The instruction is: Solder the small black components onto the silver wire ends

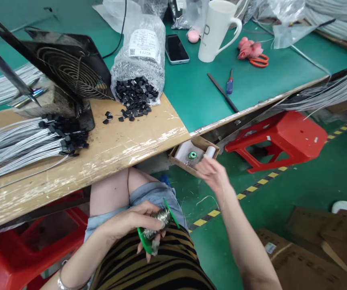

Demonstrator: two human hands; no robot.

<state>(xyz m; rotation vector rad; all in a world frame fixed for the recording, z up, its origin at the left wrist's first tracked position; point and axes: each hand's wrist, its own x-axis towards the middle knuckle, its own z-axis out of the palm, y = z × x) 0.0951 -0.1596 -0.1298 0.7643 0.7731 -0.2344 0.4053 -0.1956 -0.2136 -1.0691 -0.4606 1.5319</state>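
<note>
My left hand (137, 221) is closed round a spool of silvery wire, possibly solder (158, 223), with green end flanges, in front of my striped top. Out to the right, my right hand (214, 173) is at the near edge of a small cardboard box (188, 169) below the table edge. Its fingers look curled together but are slightly blurred; anything between them is too small to make out. A white cylinder (210, 151) stands just beyond these fingers, and a small green ring-shaped reel (192, 155) lies in the box.
On the table are a bag of black connectors (138, 86), bundled grey cables (25, 147), a fan (73, 66), a phone (177, 49), a white mug (215, 32), orange-handled scissors (259, 60) and a screwdriver (229, 84). A red stool (294, 131) and cartons (306, 257) stand right.
</note>
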